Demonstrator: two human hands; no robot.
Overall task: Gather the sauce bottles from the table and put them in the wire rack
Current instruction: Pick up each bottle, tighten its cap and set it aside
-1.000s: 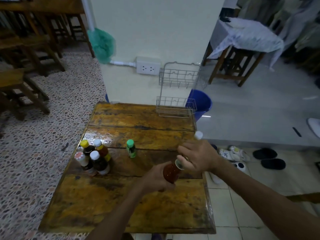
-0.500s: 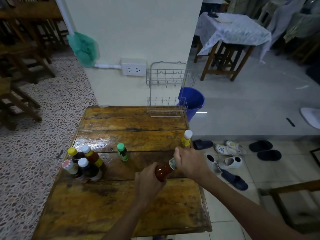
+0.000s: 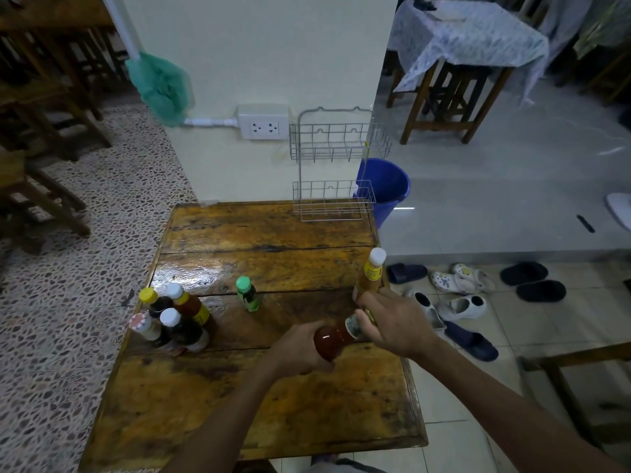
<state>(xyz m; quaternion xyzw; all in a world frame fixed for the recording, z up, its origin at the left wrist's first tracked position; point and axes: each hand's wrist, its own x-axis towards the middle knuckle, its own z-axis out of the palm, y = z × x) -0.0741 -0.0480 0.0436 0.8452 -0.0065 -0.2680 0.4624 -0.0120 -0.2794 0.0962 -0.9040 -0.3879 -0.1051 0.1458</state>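
Observation:
My left hand [image 3: 297,351] grips the body of a red sauce bottle [image 3: 333,341] tilted over the wooden table [image 3: 266,411]. My right hand [image 3: 392,322] curls round that bottle's neck and cap end. Just behind my right hand stands an orange-yellow bottle with a white cap [image 3: 370,276] at the table's right edge. A small green-capped bottle [image 3: 247,293] stands mid-table. A cluster of several bottles [image 3: 170,317] stands at the left edge. The two-tier wire rack [image 3: 333,165] stands at the table's far right, against the wall, with nothing in it.
A blue bucket [image 3: 389,186] sits on the floor behind the rack. Shoes and slippers [image 3: 457,302] lie to the right of the table. A wall socket [image 3: 263,122] and a green mop head [image 3: 160,87] are on the wall behind.
The camera view has shifted and pulled back a little. Both hands keep hold of the red bottle; the orange-yellow bottle behind my right hand is now more fully visible.

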